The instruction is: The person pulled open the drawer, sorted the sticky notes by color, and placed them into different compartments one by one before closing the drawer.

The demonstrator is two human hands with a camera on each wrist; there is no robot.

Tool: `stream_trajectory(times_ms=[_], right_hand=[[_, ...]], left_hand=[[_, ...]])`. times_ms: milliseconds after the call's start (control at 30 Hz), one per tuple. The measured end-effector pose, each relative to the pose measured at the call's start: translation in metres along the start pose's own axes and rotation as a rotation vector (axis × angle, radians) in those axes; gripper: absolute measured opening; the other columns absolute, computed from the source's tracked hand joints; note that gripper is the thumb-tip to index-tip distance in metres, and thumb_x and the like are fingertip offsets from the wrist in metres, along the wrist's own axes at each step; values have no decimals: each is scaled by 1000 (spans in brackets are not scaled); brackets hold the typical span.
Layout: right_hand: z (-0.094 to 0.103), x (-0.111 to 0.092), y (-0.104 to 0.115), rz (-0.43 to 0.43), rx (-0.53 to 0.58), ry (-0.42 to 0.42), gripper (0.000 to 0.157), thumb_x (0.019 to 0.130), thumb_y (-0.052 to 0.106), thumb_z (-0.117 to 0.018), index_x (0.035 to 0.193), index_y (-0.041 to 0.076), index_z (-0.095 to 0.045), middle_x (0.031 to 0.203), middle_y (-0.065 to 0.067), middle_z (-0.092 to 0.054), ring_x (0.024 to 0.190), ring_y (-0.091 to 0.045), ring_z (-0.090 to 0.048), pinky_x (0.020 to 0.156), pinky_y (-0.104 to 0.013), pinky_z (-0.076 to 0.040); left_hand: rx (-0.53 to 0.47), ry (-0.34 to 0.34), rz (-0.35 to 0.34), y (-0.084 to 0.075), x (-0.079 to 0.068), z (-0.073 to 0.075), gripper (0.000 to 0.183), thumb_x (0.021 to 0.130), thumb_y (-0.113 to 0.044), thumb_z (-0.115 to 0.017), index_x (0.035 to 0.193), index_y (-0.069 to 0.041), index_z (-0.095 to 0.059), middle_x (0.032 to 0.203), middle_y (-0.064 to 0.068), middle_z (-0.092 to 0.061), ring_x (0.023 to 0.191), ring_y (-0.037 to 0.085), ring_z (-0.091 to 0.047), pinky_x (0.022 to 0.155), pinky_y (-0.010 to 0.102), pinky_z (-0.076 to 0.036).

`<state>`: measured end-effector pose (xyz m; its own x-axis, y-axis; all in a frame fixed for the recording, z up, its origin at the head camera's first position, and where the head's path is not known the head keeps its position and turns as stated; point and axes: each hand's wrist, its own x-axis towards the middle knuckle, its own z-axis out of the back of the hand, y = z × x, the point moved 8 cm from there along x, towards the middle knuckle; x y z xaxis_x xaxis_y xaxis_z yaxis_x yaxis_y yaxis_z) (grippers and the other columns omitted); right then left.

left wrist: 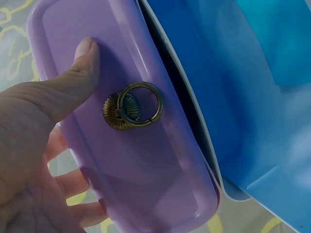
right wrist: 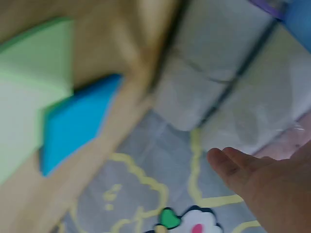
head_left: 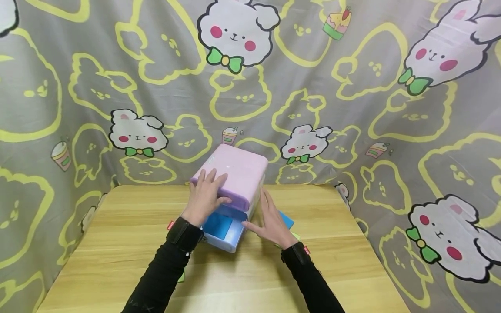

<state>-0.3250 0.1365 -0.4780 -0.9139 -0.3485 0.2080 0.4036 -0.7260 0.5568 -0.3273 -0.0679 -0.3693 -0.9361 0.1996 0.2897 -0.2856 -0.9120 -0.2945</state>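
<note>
A small drawer box with a pink top stands angled on the table. My left hand holds its front top edge, fingers over the top and thumb against the purple upper drawer front. A brass ring pull hangs on that front. Below it, the blue lower drawer is pulled out, with a blue square sheet inside. My right hand is at the box's right side, fingers extended along the pale side wall; contact is hard to tell.
Right of the box, a blue piece and a light green piece lie on the wooden table. Another green bit peeks out beside the left forearm. A patterned grey curtain surrounds the table's back and sides.
</note>
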Motion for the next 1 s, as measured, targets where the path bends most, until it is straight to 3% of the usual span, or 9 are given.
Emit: stream_trajectory(times_ms=[67, 167, 300, 400, 500, 667, 1000], right_hand=[[-5, -5, -12, -49, 2, 41, 114, 85, 75, -60, 164, 25, 6, 173, -13, -3, 157, -38, -21, 121, -62, -32], [-6, -9, -25, -83, -6, 61, 102, 89, 71, -59, 165, 19, -13, 171, -19, -14, 154, -43, -27, 119, -64, -34], [-1, -12, -42, -113, -38, 49, 83, 93, 54, -66, 154, 4, -39, 161, -26, -34, 146, -46, -39, 116, -63, -38], [4, -12, -57, -145, -71, 32, 76, 91, 43, -72, 147, -1, -47, 153, -27, -45, 137, -46, -49, 111, -60, -45], [8, -12, -70, -175, -88, 25, 75, 90, 39, -75, 146, -2, -47, 149, -28, -50, 130, -46, -54, 105, -59, -50], [9, -9, -86, -227, -88, 60, 77, 90, 34, -76, 148, -4, -43, 149, -30, -48, 134, -50, -49, 108, -61, -47], [7, -14, -108, -329, -147, 123, 88, 84, 36, -83, 149, -5, -42, 140, -31, -56, 124, -46, -58, 100, -54, -53]], left_hand=[[-3, -1, -1, 0, 0, 1, 78, 78, -46, -81, 146, -20, -53, 152, 18, -49, 141, 48, -38, 100, 84, -35], [4, -6, 0, -1, 1, 2, 78, 77, -46, -81, 145, -20, -54, 151, 18, -50, 139, 46, -39, 100, 83, -37], [9, 6, 7, -1, 2, 1, 79, 77, -47, -81, 146, -19, -53, 153, 18, -48, 141, 47, -37, 100, 83, -36], [6, 28, 16, 0, 2, 0, 80, 78, -47, -80, 147, -19, -52, 155, 19, -46, 144, 49, -34, 102, 84, -34], [9, 40, 25, 0, 2, -1, 81, 78, -48, -80, 148, -19, -51, 156, 20, -45, 145, 51, -32, 102, 84, -33], [2, 34, 27, 1, 3, -1, 80, 78, -47, -80, 148, -19, -51, 155, 19, -46, 144, 50, -34, 103, 84, -33], [-9, 41, 29, 0, 2, -1, 80, 79, -46, -80, 148, -19, -51, 155, 19, -46, 144, 49, -34, 102, 85, -33]])
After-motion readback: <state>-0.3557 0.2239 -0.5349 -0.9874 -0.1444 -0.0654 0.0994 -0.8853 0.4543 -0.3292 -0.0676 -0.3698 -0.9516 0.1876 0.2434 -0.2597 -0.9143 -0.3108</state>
